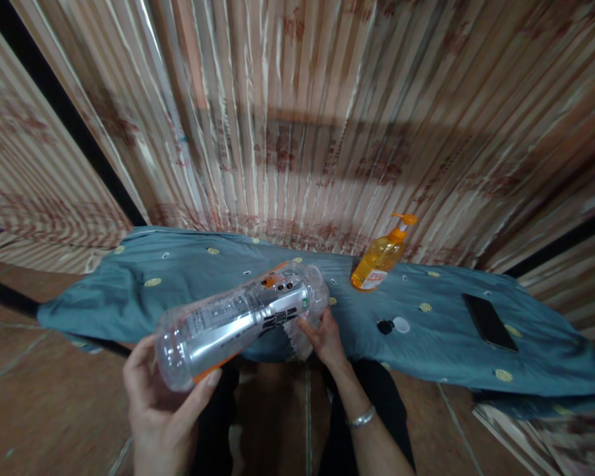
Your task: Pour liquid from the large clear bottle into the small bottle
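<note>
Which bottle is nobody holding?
The pump bottle with the orange top, on the blue-green cloth. The other, the clear bottle with the silver label, is tilted in the left hand, the right hand at its other end.

1. The clear bottle (242, 320) is wearing a silver label (218, 340) that is showing large black characters, too blurred for reading.
2. The pump bottle (381, 256) is carrying a white label (375, 279) with red lettering, which is also blurring beyond reading.
3. The curtain (297, 79) is bearing rows of small reddish characters, too faint for making out.
4. Nothing is reading clearly on any of these 3.
</note>
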`<state>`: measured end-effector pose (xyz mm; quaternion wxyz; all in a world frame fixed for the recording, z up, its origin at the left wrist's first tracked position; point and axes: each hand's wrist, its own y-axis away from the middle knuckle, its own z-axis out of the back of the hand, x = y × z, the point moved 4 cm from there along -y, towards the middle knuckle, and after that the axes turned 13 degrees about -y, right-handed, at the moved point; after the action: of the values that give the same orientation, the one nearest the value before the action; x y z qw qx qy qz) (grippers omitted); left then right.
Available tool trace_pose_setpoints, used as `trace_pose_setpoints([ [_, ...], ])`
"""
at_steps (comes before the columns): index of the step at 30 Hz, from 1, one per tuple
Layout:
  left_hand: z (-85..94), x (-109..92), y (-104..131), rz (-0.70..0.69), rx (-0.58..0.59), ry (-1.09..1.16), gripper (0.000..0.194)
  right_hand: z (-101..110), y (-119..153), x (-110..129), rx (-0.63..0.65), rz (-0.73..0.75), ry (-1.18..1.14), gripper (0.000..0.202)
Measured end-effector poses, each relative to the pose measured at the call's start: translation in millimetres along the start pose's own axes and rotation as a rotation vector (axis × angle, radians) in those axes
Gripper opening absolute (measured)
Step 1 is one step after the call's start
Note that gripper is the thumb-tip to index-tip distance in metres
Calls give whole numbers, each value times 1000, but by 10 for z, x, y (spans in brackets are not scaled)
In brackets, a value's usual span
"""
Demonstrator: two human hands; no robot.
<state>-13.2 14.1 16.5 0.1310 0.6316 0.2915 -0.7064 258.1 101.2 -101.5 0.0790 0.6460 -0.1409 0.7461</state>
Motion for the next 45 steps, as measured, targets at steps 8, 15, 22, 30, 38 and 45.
trace_pose_setpoints([
  [8, -37, -53, 26, 6, -7, 23, 77, -1, 6, 22, -18, 29, -5, 66],
  [15, -57, -101, 63, 34, 36, 19, 65, 4, 9, 3, -18, 39, 7, 69],
  [22, -34, -76, 28, -7, 14, -9, 69, 1, 4, 1, -30, 63, 12, 67],
  [30, -31, -78, 35, -11, 19, -23, 65, 13, 0, 32, -1, 61, 30, 69],
  [38, -18, -74, 37, -15, 28, -58, 65, 10, 2, 27, 7, 73, -2, 75],
  [45, 3, -22, 22, -37, 32, -54, 66, 6, -26, -49, -13, 69, 1, 65],
])
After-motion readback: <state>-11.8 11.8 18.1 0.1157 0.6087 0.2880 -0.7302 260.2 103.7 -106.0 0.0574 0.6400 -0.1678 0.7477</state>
